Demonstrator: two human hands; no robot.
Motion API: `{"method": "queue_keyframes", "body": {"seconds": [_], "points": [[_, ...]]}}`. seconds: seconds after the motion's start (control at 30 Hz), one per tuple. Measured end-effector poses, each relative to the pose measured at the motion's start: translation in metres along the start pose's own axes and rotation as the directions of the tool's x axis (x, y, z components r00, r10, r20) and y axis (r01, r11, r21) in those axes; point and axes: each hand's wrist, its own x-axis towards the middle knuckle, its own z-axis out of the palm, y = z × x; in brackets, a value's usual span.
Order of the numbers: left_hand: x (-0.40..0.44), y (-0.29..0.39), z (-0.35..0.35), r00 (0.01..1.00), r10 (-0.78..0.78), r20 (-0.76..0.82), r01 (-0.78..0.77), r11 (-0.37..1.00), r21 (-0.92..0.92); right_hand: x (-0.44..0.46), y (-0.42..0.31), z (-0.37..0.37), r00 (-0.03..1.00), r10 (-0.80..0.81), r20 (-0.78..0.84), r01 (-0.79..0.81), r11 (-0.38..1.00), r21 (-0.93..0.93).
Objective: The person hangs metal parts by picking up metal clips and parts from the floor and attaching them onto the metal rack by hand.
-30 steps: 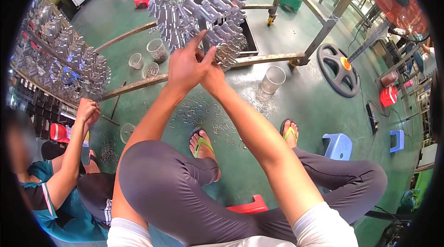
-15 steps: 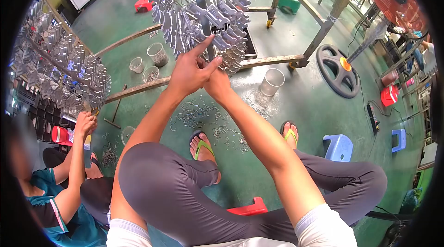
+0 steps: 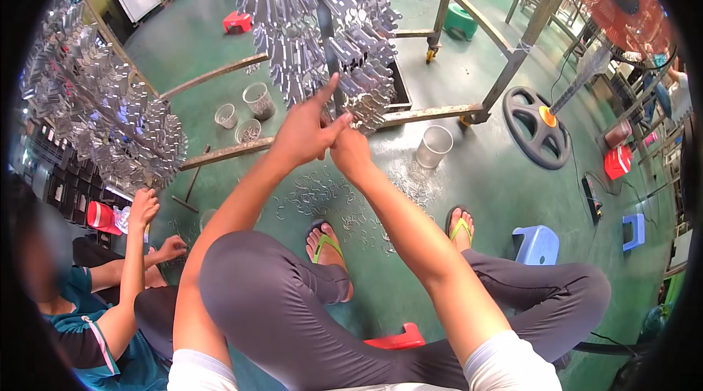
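A seated person reaches both hands to the lower end of a thick bunch of thin silvery metal pieces (image 3: 289, 39), hung in tiers around an upright post (image 3: 322, 10); the left hand (image 3: 296, 135) has its index finger stretched up by the post, thumb towards the right hand (image 3: 351, 151), which is curled close beside it; its fingertips are hidden, so I cannot tell whether either hand pinches anything.

Each piece looks light, stiff and smooth, perhaps a little slippery, and hard to break; the edges may be sharp, and a crowded neighbour could snag; a thumb-and-finger hold on the flat of a piece, near its hanging end, seems best.

Compared with half a second ago, the person's hands keep much the same pose at the foot of the bunch; the head view has tipped up slightly, so everything sits lower; at left, the co-worker's hands, close together then, are now apart, one raised (image 3: 144, 208) below another hanging bunch (image 3: 110, 113), one lower (image 3: 173, 247) near the floor.
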Motion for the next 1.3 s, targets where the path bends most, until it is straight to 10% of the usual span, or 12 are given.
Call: {"method": "queue_keyframes", "body": {"seconds": [0.33, 0.43, 0.53, 0.63, 0.73, 0.83, 0.93, 1.3], "points": [[-0.024, -0.008, -0.006, 0.949, 0.207, -0.239, -0.199, 0.978, 0.058, -0.036, 0.008, -0.011, 0.994, 0.072, -0.083, -0.084, 0.985, -0.153], [-0.019, 0.002, -0.014, 0.896, 0.407, -0.178, -0.375, 0.908, 0.187, -0.047, 0.017, -0.01, 0.988, 0.107, -0.11, -0.125, 0.977, -0.17], [-0.02, 0.012, -0.031, 0.839, 0.487, 0.243, -0.538, 0.808, 0.241, -0.069, 0.019, -0.015, 0.991, 0.067, -0.119, -0.087, 0.982, -0.168], [-0.02, 0.015, -0.029, 0.767, 0.209, 0.606, -0.465, 0.832, 0.302, -0.088, 0.02, -0.016, 0.989, 0.068, -0.131, -0.086, 0.987, -0.138], [-0.015, -0.04, -0.002, 0.803, 0.013, 0.595, -0.403, 0.749, 0.526, -0.102, 0.022, -0.016, 0.981, 0.088, -0.171, -0.107, 0.988, -0.108], [-0.02, -0.046, 0.023, 0.905, -0.261, 0.335, 0.131, 0.922, 0.364, -0.109, 0.022, -0.013, 0.963, 0.143, -0.229, -0.162, 0.985, -0.065], [-0.031, -0.079, 0.047, 0.965, 0.017, 0.261, -0.028, 0.999, 0.038, -0.112, 0.014, -0.009, 0.956, 0.167, -0.242, -0.195, 0.976, -0.096], [-0.056, -0.116, 0.059, 0.987, -0.074, 0.142, 0.09, 0.989, -0.116, -0.119, -0.003, 0.015, 0.96, 0.088, -0.267, -0.107, 0.992, -0.06]]}}
